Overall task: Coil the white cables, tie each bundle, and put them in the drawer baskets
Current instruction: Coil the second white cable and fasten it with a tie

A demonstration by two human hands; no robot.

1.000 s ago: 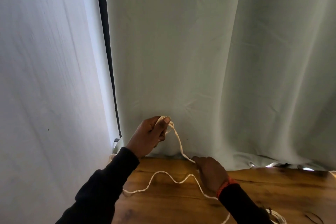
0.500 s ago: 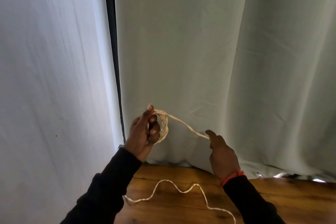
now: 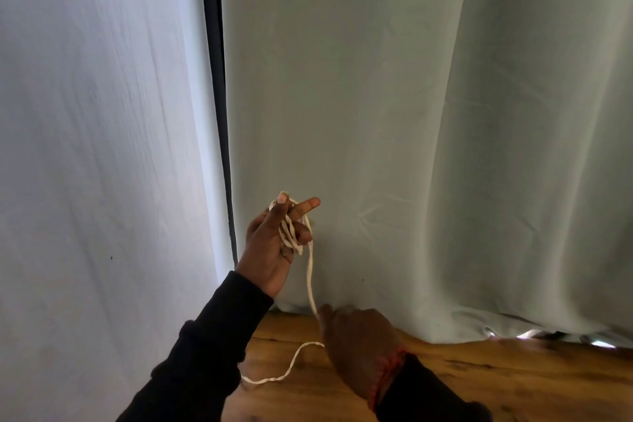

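No drawer or basket shows from here, only curtain and wood. My left hand [image 3: 270, 243] is up in front of the pale green curtain [image 3: 428, 130], thumb raised and forefinger pointing right, the other fingers curled round several loops of the white cable [image 3: 310, 272]. The coil sits across my palm and over the thumb, thin, cream-white, slightly twisted along its length.

From the coil one strand drops straight down to my right hand [image 3: 359, 343], which hovers low over the wooden bench [image 3: 513, 384], back of the hand towards me. That hand is blurred, and the strand meets it at the thumb side; it looks like a pinch there, though the fingertips are hidden beneath the hand. A red band [image 3: 388, 373] rings that wrist above a black sleeve.

Below, the cable reappears left of my right hand, curves in a loose wave across the bench and slips out of sight behind my left sleeve [image 3: 205, 353]. Its far end is not in view.

On the left hangs a whiter curtain [image 3: 96, 147], with a dark upright strip [image 3: 215, 79] between the two cloths. Bright slivers show under the green curtain's hem on the right.
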